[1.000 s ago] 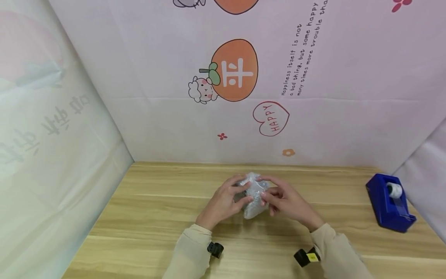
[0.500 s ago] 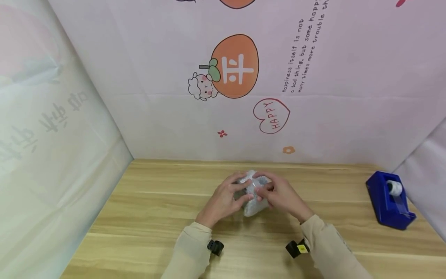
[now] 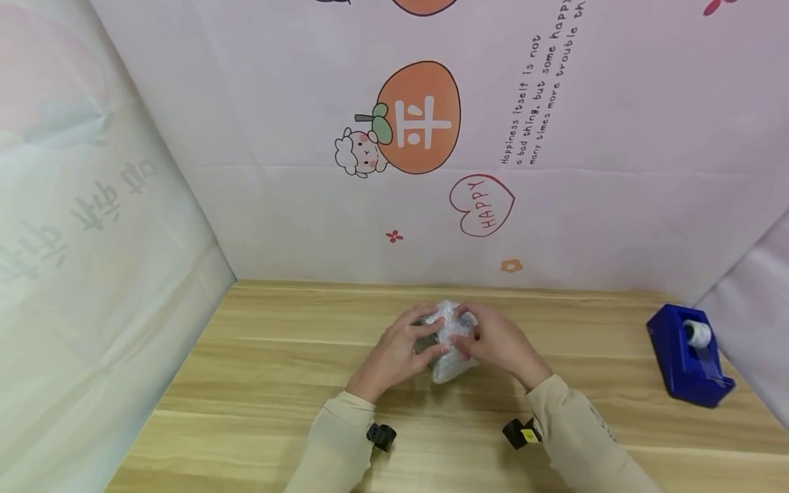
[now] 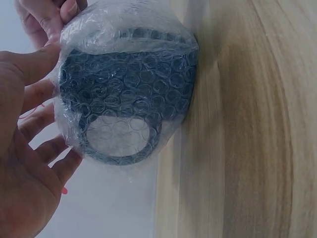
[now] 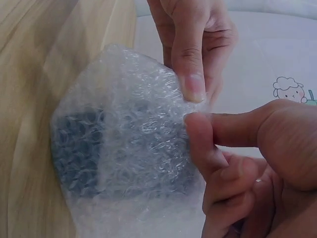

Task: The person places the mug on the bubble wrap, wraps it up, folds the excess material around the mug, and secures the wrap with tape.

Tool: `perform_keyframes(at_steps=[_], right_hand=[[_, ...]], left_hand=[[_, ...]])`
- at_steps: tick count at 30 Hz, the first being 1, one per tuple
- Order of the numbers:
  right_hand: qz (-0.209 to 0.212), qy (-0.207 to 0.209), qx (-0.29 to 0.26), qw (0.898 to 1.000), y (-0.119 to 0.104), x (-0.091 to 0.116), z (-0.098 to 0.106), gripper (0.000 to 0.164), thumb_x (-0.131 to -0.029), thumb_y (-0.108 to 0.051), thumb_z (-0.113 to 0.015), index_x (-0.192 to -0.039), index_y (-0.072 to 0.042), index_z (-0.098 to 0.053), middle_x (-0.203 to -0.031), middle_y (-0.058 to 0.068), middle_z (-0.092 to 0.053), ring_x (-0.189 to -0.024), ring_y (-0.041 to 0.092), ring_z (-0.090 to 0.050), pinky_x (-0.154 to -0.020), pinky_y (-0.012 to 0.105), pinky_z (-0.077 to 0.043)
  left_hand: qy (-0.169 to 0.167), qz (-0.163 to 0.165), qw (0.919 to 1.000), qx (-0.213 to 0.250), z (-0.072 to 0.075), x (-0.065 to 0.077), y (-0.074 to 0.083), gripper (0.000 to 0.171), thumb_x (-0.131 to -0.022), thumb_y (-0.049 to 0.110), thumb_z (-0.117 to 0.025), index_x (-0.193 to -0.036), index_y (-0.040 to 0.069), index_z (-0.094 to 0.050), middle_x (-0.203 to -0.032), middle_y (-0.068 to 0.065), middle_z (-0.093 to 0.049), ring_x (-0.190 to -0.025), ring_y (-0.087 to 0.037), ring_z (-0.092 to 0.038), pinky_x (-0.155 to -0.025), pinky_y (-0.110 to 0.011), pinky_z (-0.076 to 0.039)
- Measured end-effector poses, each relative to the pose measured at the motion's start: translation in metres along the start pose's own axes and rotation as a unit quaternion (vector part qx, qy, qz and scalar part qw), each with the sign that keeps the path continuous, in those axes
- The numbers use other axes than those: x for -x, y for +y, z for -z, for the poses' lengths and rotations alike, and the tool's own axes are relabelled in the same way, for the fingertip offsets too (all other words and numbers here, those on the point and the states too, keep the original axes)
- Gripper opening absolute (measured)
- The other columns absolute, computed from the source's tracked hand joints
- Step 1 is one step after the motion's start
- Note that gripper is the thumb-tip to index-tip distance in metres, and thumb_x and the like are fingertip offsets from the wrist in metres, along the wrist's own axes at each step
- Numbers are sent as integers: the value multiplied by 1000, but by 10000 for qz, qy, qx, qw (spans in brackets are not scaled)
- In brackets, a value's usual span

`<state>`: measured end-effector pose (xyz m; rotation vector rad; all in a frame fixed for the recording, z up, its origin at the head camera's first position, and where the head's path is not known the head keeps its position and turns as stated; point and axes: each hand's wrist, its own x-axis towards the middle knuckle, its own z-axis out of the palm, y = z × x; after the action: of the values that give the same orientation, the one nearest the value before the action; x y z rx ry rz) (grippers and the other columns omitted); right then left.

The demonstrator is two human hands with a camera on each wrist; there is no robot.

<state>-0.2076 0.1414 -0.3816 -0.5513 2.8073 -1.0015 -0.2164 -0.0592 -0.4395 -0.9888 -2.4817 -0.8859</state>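
Observation:
A dark blue mug [image 4: 133,77] stands wrapped in clear bubble wrap [image 5: 133,144]; its looped handle [image 4: 154,134] shows through the plastic in the left wrist view. My left hand [image 3: 394,356] holds the bundle from its left and top, thumb and fingers spread over the wrap. From the other side my right hand [image 3: 501,344] pinches the bubble wrap between thumb and index finger near the top of the bundle. In the right wrist view, its other fingers [image 5: 230,198] curl beside the plastic. The bundle is close on the wooden table [image 3: 277,383].
A blue tape dispenser [image 3: 684,363] with a roll of clear tape [image 3: 698,335] sits at the table's right side. Printed white sheeting [image 3: 296,226] stands behind the table, with more sheeting at left and right.
My right hand has moved left and inward over the bundle, and its fingers have closed on the bubble wrap. My left hand has kept its place. The head view has tilted slightly.

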Motion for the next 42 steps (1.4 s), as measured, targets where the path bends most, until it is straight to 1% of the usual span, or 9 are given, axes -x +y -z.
perform_keyframes(at_steps=[7, 14, 17, 20, 24, 28, 31, 37, 42], right_hand=[[475, 588, 922, 9929, 12, 5, -5, 40, -86, -30, -69, -120, -18, -53, -55, -8, -47, -46, 7, -43, -40, 25, -35], [926, 722, 1170, 9862, 22, 4, -6, 55, -88, -36, -65, -137, -24, -45, -52, -13, -46, -44, 3, -41, -41, 23, -35], [832, 557, 886, 9910, 26, 3, -4, 62, -88, -40, -64, -142, -24, -39, -51, -11, -45, -41, 4, -38, -39, 23, -34], [391, 349, 0, 9986, 29, -1, -3, 63, -85, -41, -67, -139, -21, -42, -51, -5, -44, -41, 6, -35, -37, 23, -32], [-301, 514, -838, 9947, 31, -7, -3, 57, -81, -41, -71, -129, -18, -52, -52, 1, -46, -41, 10, -36, -36, 24, -32], [-675, 905, -573, 9920, 30, -12, -5, 55, -77, -47, -73, -120, -17, -59, -58, 3, -51, -45, 13, -43, -38, 26, -37], [-666, 1072, -515, 9907, 29, -14, -5, 53, -75, -46, -75, -116, -15, -62, -67, 7, -53, -50, 18, -45, -40, 28, -38], [-241, 1340, -491, 9895, 34, -20, -8, 48, -79, -46, -72, -108, -7, -68, -101, 13, -56, -89, 29, -52, -64, 35, -47], [-231, 1397, -591, 9882, 38, -28, -13, 45, -80, -41, -72, -104, -3, -66, -93, 11, -63, -83, 25, -56, -64, 33, -49]], left_hand=[[-117, 116, 9999, -36, 0, 1, 1, 53, -88, 43, -60, -128, 8, -55, -142, -3, -42, -131, -18, -37, -103, -29, -37], [-152, 138, 9997, -103, 2, 0, 2, 53, -88, 43, -59, -130, 10, -54, -143, -3, -41, -131, -17, -37, -105, -31, -34], [-175, 155, 9996, -133, 2, -1, 2, 53, -88, 43, -60, -130, 10, -54, -143, -3, -41, -132, -16, -36, -106, -31, -33], [-175, 174, 9996, -132, 1, -1, 3, 53, -88, 43, -60, -129, 10, -54, -143, -3, -41, -132, -17, -36, -106, -31, -32], [-165, 160, 9997, -113, 1, -1, 3, 53, -88, 43, -60, -128, 9, -55, -142, -4, -42, -132, -19, -36, -106, -31, -32], [-141, 169, 9997, -145, 1, -1, 4, 53, -88, 43, -61, -128, 8, -56, -142, -3, -43, -132, -18, -36, -107, -31, -32], [-133, 175, 9996, -172, 2, -1, 4, 52, -88, 43, -61, -128, 9, -56, -141, -3, -43, -132, -18, -36, -107, -30, -32], [-185, 163, 9995, -172, 3, -1, 4, 52, -88, 43, -60, -128, 10, -56, -142, -4, -43, -132, -22, -36, -107, -33, -32], [-108, 124, 9998, -133, 2, -1, 4, 50, -88, 42, -61, -127, 10, -57, -141, -4, -44, -131, -20, -37, -106, -32, -33]])
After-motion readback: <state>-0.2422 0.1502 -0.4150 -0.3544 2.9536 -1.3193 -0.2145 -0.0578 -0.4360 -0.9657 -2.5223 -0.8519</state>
